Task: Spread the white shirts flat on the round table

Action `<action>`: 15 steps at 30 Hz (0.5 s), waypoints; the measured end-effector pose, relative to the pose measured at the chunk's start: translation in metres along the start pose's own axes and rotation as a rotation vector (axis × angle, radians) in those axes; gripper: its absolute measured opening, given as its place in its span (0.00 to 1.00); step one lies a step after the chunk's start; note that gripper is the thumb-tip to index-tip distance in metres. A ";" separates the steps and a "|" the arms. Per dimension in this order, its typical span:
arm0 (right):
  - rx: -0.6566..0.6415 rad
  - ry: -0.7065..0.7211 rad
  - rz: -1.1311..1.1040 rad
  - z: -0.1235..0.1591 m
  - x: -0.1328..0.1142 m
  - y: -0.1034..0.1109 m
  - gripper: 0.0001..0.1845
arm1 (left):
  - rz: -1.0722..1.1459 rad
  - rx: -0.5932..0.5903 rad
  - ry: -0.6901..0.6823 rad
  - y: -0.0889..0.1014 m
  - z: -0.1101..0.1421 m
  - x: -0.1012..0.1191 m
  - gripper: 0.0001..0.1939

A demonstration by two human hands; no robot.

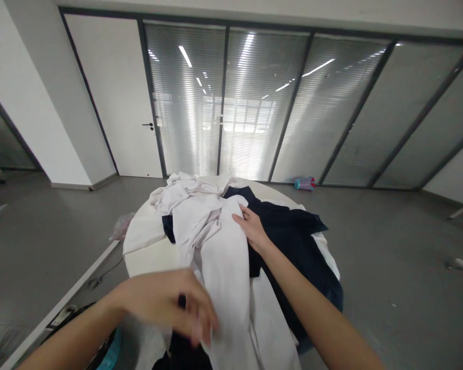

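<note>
A long white shirt (226,262) lies rumpled over the round table (150,261), its lower part hanging toward me. My right hand (250,226) pinches the shirt's right edge near the far end, thumb on top. Lower down on the left, my left hand (170,303) hovers over the cloth, blurred, with loosely bent fingers and nothing visible in it. Under and right of the shirt spreads a dark navy garment (289,231). More crumpled white clothing (181,190) is heaped at the table's far side.
Left of the table, a clear plastic bag (122,226) lies on the floor beside a white floor strip (81,282) and a cable. A round dark and blue container (111,352) stands at lower left. A blue and pink basket (304,183) sits by the glass partition (258,103).
</note>
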State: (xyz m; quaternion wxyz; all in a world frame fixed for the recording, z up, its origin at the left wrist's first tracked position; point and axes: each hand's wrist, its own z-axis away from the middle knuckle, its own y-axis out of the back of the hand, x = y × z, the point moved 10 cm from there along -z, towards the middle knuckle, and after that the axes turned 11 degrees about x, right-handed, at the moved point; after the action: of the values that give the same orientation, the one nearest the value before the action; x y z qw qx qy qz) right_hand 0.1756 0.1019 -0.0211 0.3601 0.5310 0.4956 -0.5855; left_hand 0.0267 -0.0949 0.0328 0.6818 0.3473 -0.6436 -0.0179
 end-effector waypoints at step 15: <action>0.250 0.168 0.194 0.015 -0.011 0.117 0.24 | -0.386 1.366 0.208 0.189 0.062 -0.106 0.21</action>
State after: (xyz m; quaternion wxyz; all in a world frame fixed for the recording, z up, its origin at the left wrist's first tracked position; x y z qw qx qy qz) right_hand 0.2848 0.0571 -0.0349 0.3034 0.6641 0.3934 -0.5587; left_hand -0.1264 0.0707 0.0309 0.3545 0.8039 -0.3699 0.3019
